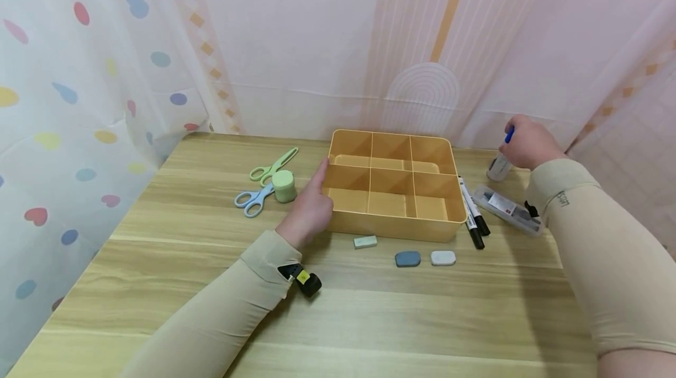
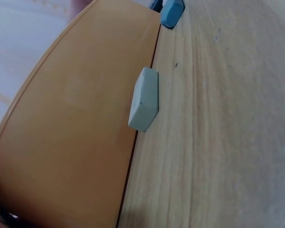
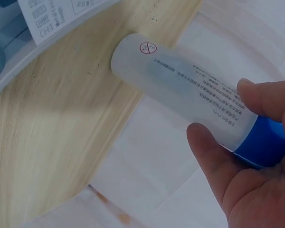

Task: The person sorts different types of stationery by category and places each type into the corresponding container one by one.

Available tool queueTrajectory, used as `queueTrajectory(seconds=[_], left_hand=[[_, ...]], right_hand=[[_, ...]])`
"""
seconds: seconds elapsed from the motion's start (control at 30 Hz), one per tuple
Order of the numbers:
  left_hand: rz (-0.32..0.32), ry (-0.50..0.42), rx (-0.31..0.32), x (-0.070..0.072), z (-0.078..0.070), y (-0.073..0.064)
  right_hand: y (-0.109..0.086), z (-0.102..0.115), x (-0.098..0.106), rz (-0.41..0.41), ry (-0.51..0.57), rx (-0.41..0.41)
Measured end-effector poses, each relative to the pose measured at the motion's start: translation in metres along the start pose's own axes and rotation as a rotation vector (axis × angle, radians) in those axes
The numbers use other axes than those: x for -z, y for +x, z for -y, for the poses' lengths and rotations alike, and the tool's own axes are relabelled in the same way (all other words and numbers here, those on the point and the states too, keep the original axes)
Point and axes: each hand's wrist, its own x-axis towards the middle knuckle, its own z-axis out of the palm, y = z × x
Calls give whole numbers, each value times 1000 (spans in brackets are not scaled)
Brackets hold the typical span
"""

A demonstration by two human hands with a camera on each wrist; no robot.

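My right hand (image 1: 530, 142) grips a glue bottle (image 3: 180, 90) near its blue cap, at the far right of the table. The bottle has a whitish body with printed text and leans at a tilt, its base down at the tabletop. My left hand (image 1: 311, 208) rests against the left wall of a yellow-orange organizer box (image 1: 393, 226), index finger straight along it. Six compartments divide the box. In the left wrist view only a bit of that hand shows at the lower left, beside the box wall.
Left of the box lie green scissors (image 1: 274, 168), blue scissors (image 1: 254, 199) and a green round container (image 1: 284, 186). In front are a pale eraser (image 1: 365, 242), a blue one (image 1: 408, 259) and a white one (image 1: 443, 258). Black-capped markers (image 1: 477, 222) and a clear case (image 1: 509, 211) lie right.
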Motion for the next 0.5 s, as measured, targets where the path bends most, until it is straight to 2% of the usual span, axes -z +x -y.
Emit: queueTrajectory(seconds=[0.2, 0.5], left_hand=[[2, 22, -4, -2, -1, 1], [8, 38, 11, -1, -3, -1]], right_hand=[[-3, 6, 4, -8, 28, -9], [-10, 21, 13, -81, 66, 11]])
